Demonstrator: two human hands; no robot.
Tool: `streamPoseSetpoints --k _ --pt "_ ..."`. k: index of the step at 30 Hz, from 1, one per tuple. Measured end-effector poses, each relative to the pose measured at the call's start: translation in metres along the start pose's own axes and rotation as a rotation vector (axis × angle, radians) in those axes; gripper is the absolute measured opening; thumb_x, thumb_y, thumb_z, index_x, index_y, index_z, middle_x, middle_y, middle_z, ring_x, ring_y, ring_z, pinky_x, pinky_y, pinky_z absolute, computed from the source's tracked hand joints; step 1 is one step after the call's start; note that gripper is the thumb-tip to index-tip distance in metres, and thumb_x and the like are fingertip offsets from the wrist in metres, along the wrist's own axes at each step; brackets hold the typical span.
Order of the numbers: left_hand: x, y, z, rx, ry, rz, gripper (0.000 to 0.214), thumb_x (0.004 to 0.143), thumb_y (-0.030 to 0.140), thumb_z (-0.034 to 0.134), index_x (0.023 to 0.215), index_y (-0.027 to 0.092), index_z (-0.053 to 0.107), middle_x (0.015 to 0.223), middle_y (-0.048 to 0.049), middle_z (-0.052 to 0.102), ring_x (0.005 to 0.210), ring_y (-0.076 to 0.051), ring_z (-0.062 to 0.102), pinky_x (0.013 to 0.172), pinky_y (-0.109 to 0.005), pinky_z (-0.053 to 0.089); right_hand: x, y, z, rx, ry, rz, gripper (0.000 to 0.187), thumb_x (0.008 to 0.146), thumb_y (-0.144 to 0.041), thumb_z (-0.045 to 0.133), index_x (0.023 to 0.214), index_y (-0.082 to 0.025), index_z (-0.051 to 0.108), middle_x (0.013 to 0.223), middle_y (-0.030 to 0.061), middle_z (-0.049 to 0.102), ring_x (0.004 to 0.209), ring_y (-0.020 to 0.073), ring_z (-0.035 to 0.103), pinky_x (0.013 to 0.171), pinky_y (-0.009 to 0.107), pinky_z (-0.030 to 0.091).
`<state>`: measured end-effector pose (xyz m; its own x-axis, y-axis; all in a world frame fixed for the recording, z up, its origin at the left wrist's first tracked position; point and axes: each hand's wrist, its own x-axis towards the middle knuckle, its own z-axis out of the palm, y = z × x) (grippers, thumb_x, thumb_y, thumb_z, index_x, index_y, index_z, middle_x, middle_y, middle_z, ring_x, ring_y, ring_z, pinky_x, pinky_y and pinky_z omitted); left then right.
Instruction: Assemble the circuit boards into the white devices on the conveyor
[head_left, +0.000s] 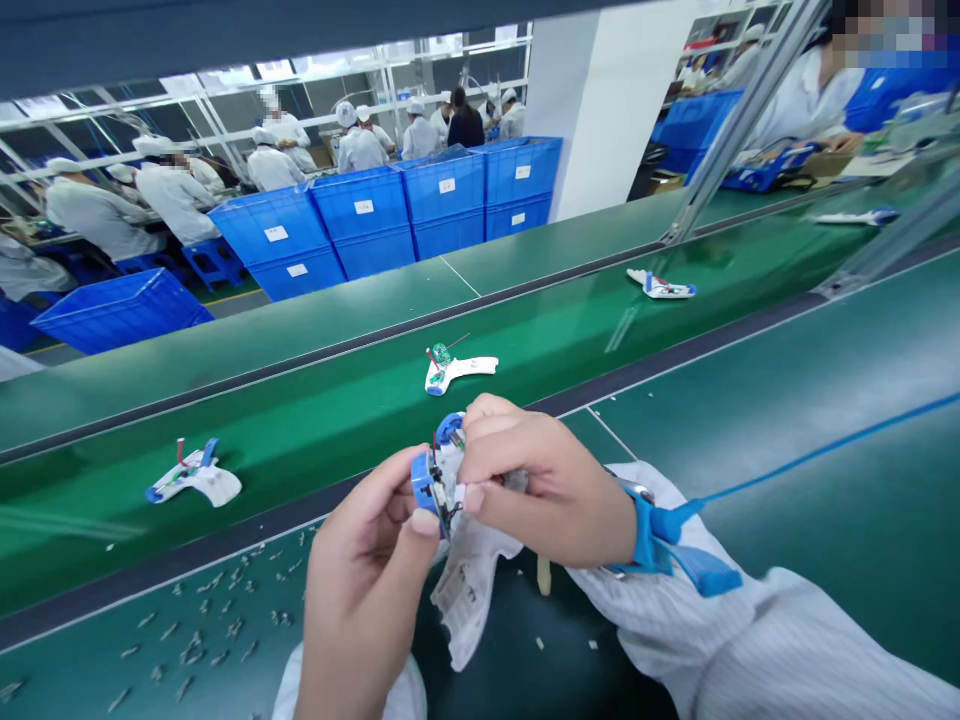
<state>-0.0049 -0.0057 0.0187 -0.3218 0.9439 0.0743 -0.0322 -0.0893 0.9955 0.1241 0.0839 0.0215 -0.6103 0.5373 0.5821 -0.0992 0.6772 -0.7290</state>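
Observation:
In both hands I hold a white plastic housing with a blue ring (441, 478), with a small circuit board and dark wires showing at its middle. My left hand (366, 590) grips it from below and the left side. My right hand (536, 480) pinches it from the upper right. A crumpled printed sheet or film (466, 590) hangs beneath the housing. On the green conveyor belt (330, 420), the closest similar white unit (450, 372) lies just beyond my hands, with a green circuit board and red wire.
Further white units (193, 477) (661, 287) lie along the belt. A blue wrist strap (651, 535) with a blue cord circles my right wrist. Small parts (202, 620) are scattered on the green bench. Blue crates (360, 230) and white-clad workers stand beyond the belt.

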Motion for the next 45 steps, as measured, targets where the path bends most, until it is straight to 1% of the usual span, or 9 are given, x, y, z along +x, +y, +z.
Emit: streamPoseSetpoints --k 3,6,13,23,29,33,36,39,45 --pt "0.0 0.0 0.0 0.094 0.005 0.065 0.023 0.08 0.036 0.066 0.102 0.032 0.071 0.089 0.0009 0.071 0.075 -0.014 0.062 0.064 -0.021 0.049 0.0 -0.002 0.0 -0.061 -0.019 -0.048 0.029 0.077 -0.011 0.047 0.049 -0.017 0.042 0.048 -0.0054 0.038 0.052 0.0075 0.033 0.069 0.028 0.034" --pt "-0.001 0.0 -0.003 0.187 -0.01 0.08 0.023 0.081 0.037 0.065 0.102 0.032 0.071 0.086 0.0008 0.069 0.072 -0.014 0.059 0.064 -0.021 0.048 -0.001 -0.004 -0.002 -0.075 -0.028 -0.075 0.028 0.076 -0.01 0.046 0.05 -0.017 0.043 0.048 -0.0053 0.041 0.051 0.0073 0.034 0.07 0.028 0.035" --pt "0.0 -0.006 -0.017 0.272 -0.175 0.113 0.026 0.088 0.032 0.057 0.113 0.036 0.064 0.093 0.0011 0.065 0.078 -0.014 0.057 0.068 -0.021 0.048 -0.002 -0.006 -0.009 -0.071 -0.106 -0.039 0.027 0.076 -0.01 0.044 0.05 -0.018 0.04 0.047 -0.004 0.047 0.052 0.0085 0.038 0.069 0.027 0.037" --pt "0.003 -0.004 -0.02 0.458 -0.202 0.136 0.024 0.087 0.033 0.057 0.11 0.037 0.063 0.084 0.0015 0.063 0.071 -0.014 0.056 0.064 -0.023 0.045 -0.002 -0.006 -0.01 -0.139 -0.166 -0.006 0.029 0.074 -0.009 0.041 0.05 -0.019 0.027 0.047 -0.0041 0.04 0.052 0.0089 0.034 0.068 0.028 0.034" --pt "0.001 0.001 -0.015 0.637 -0.175 0.186 0.031 0.084 0.036 0.058 0.115 0.031 0.064 0.105 -0.0031 0.069 0.087 -0.023 0.064 0.076 -0.029 0.047 -0.003 -0.006 -0.012 -0.175 -0.228 0.022 0.032 0.075 -0.011 0.039 0.05 -0.019 0.022 0.047 -0.0034 0.038 0.052 0.0093 0.034 0.069 0.029 0.035" --pt "-0.003 -0.001 -0.008 0.694 -0.192 0.217 0.041 0.088 0.034 0.052 0.129 0.032 0.053 0.126 -0.005 0.062 0.11 -0.027 0.059 0.088 -0.033 0.045 -0.003 -0.005 -0.011 -0.177 -0.213 0.023 0.03 0.074 -0.009 0.04 0.048 -0.018 0.027 0.048 -0.0029 0.044 0.053 0.0095 0.036 0.069 0.029 0.035" --pt "-0.011 -0.005 0.003 0.673 -0.094 0.127 0.048 0.087 0.043 0.05 0.133 0.026 0.046 0.13 -0.0113 0.057 0.113 -0.031 0.058 0.089 -0.038 0.044 -0.003 -0.004 -0.011 -0.142 -0.205 0.032 0.03 0.075 -0.007 0.044 0.048 -0.018 0.036 0.051 -0.0021 0.05 0.056 0.0095 0.04 0.069 0.028 0.036" --pt "-0.016 -0.007 0.015 0.699 0.035 0.031 0.049 0.086 0.048 0.048 0.127 0.022 0.048 0.119 -0.0159 0.061 0.103 -0.034 0.061 0.084 -0.044 0.045 -0.003 -0.004 -0.011 -0.098 -0.192 0.086 0.028 0.075 -0.005 0.048 0.049 -0.016 0.047 0.054 -0.0018 0.054 0.059 0.0094 0.045 0.069 0.026 0.038" --pt "-0.011 -0.01 0.023 0.786 0.134 0.046 0.052 0.086 0.042 0.049 0.129 0.014 0.042 0.122 -0.0228 0.056 0.116 -0.039 0.053 0.091 -0.05 0.041 -0.001 -0.005 -0.001 0.151 0.02 0.428 0.022 0.067 0.0 0.055 0.056 -0.017 0.063 0.059 -0.0028 0.064 0.065 0.0103 0.057 0.063 0.021 0.045"
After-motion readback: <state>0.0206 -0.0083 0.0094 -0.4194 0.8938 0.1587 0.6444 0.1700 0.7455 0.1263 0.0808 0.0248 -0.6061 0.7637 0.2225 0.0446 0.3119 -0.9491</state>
